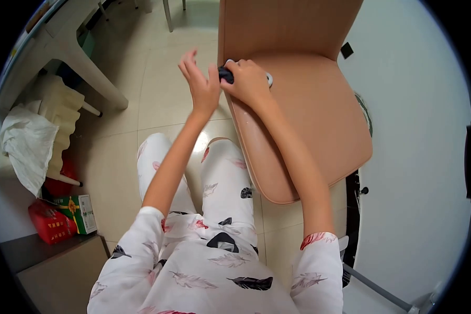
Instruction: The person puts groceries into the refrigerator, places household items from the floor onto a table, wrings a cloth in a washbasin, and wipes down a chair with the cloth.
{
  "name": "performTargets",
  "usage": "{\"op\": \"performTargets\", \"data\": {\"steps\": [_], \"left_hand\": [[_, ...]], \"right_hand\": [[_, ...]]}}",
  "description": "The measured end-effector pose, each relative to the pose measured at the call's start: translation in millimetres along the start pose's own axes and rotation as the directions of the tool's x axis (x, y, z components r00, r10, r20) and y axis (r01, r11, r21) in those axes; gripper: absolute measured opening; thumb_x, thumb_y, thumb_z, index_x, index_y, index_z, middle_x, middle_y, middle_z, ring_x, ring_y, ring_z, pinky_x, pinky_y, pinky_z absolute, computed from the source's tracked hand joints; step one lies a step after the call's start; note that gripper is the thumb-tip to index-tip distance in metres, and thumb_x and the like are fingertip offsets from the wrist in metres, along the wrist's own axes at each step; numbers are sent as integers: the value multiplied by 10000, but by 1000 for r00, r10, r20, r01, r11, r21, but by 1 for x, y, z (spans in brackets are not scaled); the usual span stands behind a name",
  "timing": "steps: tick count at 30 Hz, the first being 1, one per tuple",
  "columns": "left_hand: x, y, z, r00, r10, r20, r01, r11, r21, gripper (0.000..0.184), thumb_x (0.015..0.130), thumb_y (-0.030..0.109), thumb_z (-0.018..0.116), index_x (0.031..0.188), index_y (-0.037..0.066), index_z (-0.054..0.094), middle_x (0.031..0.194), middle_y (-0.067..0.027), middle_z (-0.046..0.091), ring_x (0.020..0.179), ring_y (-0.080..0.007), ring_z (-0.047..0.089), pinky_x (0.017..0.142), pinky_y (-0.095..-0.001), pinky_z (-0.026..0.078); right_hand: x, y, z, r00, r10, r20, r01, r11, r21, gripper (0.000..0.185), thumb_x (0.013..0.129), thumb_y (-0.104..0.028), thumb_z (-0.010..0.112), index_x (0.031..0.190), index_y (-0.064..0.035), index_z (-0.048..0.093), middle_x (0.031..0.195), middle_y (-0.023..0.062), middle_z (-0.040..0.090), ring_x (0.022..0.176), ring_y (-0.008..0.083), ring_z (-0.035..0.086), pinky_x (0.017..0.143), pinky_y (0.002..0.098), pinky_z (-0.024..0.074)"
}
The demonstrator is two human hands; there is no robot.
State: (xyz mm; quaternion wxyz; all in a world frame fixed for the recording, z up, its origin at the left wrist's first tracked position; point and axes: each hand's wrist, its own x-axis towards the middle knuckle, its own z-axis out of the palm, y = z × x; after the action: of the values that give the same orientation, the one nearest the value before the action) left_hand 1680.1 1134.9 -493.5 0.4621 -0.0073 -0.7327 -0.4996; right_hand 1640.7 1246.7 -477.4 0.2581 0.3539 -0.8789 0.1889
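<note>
My right hand (250, 83) is closed round a small black bundle (226, 75) near the left back corner of the brown chair's seat (314, 104). What kind of thing the bundle is, I cannot make out. A pale, rounded piece (269, 79) shows on the seat just past that hand, most of it hidden beneath the palm. Just left of the bundle, my left hand (204, 86) is raised over the floor beside the chair, fingers spread and nothing in them. Its thumb side comes close to the bundle; whether they touch is unclear.
The chair's backrest (288, 26) rises behind the seat, and a white wall (413, 104) stands to the right. At left are a table leg (102, 78), a stool with a white plastic bag (29, 141), a red bag (52, 222) and a green box (83, 214).
</note>
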Motion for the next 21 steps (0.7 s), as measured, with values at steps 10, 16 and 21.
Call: {"op": "performTargets", "data": {"steps": [10, 16, 21], "left_hand": [[58, 1, 63, 994, 77, 72, -72, 995, -70, 706, 797, 351, 532, 1271, -22, 165, 1271, -223, 272, 1164, -359, 298, 973, -397, 254], [56, -21, 74, 967, -251, 33, 252, 966, -64, 632, 725, 473, 577, 1132, 23, 399, 975, -161, 564, 893, -304, 554, 764, -361, 438], [53, -21, 73, 979, -197, -45, 199, 979, 37, 577, 714, 477, 574, 1056, 30, 444, 852, -130, 602, 771, -293, 593, 672, -372, 464]], "right_hand": [[-90, -64, -84, 965, 92, 246, -89, 996, -22, 241, 585, -211, 655, 763, -67, 578, 666, 107, 539, 669, 256, 530, 581, 372, 415], [-134, -85, -124, 942, 126, 311, -141, 990, 27, 257, 560, -200, 679, 749, -65, 569, 679, 74, 481, 681, 225, 477, 591, 342, 380], [-164, -104, -157, 863, 254, 437, -290, 957, 15, 232, 561, -186, 675, 742, -85, 570, 665, 55, 466, 669, 226, 470, 581, 343, 383]]}}
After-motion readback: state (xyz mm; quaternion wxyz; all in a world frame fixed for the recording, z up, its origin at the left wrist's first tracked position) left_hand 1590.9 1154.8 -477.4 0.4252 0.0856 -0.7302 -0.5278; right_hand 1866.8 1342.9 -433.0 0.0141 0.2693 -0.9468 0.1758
